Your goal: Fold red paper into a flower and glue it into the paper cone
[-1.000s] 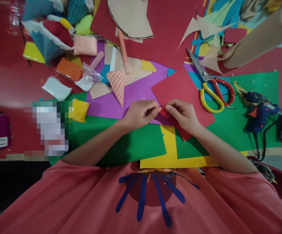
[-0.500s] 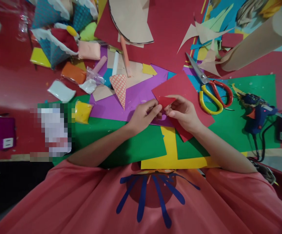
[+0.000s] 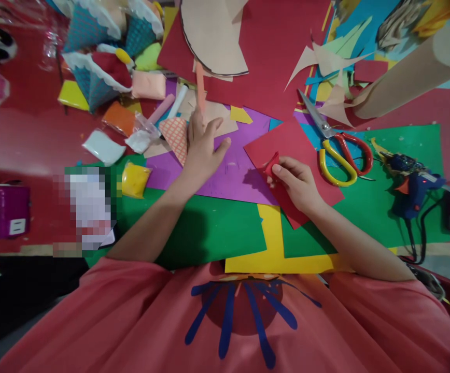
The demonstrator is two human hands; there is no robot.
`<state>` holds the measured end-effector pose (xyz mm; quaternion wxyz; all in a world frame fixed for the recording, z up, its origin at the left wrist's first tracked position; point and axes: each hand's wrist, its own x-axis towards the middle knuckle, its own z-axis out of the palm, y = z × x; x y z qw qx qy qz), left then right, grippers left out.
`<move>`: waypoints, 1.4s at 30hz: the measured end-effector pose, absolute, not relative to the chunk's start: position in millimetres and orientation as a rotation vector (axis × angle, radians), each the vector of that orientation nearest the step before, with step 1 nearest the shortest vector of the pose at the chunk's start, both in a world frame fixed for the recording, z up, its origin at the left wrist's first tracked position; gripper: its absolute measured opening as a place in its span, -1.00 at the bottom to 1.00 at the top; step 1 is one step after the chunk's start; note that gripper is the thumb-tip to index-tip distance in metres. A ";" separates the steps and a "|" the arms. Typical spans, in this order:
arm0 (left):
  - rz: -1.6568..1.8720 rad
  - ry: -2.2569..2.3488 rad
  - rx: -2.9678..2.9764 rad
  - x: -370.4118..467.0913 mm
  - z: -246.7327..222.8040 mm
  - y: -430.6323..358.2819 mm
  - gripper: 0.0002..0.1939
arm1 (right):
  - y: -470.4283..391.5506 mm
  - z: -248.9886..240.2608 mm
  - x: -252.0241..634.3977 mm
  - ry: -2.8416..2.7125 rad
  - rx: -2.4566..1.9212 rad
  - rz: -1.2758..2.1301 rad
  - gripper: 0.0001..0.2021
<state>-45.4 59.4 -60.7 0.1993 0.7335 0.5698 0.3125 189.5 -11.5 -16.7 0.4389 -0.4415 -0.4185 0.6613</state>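
My left hand (image 3: 201,147) reaches out over the purple sheet (image 3: 233,171) with its fingers apart. Its fingertips are at the lower end of an orange stick-like pen (image 3: 200,85); whether they touch it I cannot tell. Just left of these fingers lies a small cone (image 3: 173,135) with a red lattice pattern, partly covered by the hand. In my right hand (image 3: 298,181), a small folded red foam piece (image 3: 272,163) is pinched between thumb and fingers. Beneath that hand is a larger red sheet (image 3: 266,142), lying tilted over the purple one.
Scissors (image 3: 326,129) with yellow and red handles lie right of the red sheet. A blue glue gun (image 3: 415,191) rests on the green sheet at right. A beige roll (image 3: 407,72) stands behind. Clay packets (image 3: 135,178) and blue cones (image 3: 98,80) crowd the left.
My left hand has let go of the small red piece and moved left and away from me, toward the orange pen. The right hand keeps the piece. The patterned cone has shifted slightly left.
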 end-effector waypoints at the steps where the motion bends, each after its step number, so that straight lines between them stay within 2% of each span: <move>1: 0.854 1.647 2.049 -47.5 -63.2 61.0 -0.60 | -11.7 -16.6 189.4 -1.042 -1.104 1.645 -0.74; 5: 0.738 1.770 2.088 -48.6 -53.0 63.2 -0.67 | -12.0 -14.7 189.6 -1.075 -1.136 1.653 -0.70; 9: 0.677 1.816 2.145 -47.0 -42.8 64.3 -0.95 | -12.6 -11.9 189.9 -1.157 -1.182 1.608 -0.65; 15: 1.089 1.516 2.137 -47.3 -63.6 64.5 -0.73 | -12.1 -9.6 190.6 -1.208 -1.145 1.621 -0.62; 20: 1.123 1.317 2.062 -33.2 -39.4 46.7 -0.66 | -9.8 -11.3 191.5 -1.269 -1.150 1.542 -0.62; 24: 1.026 1.046 1.868 -12.7 -18.9 23.8 -0.64 | -9.1 -12.7 192.1 -1.361 -1.133 1.496 -0.63; 28: 0.934 0.897 1.616 1.2 -20.2 7.7 -0.66 | -9.7 -14.8 192.2 -1.400 -1.150 1.465 -0.64; 30: 0.929 0.891 1.468 3.9 -23.8 4.0 -0.70 | -10.6 -16.3 191.8 -1.404 -1.131 1.477 -0.64; 33: 0.889 0.903 1.340 4.4 -26.2 2.6 -0.65 | -12.1 -18.1 191.0 -1.405 -1.117 1.494 -0.63; 42: 0.800 0.968 1.373 1.9 -17.8 5.2 -0.69 | -13.6 -19.9 191.7 -1.447 -1.143 1.449 -0.65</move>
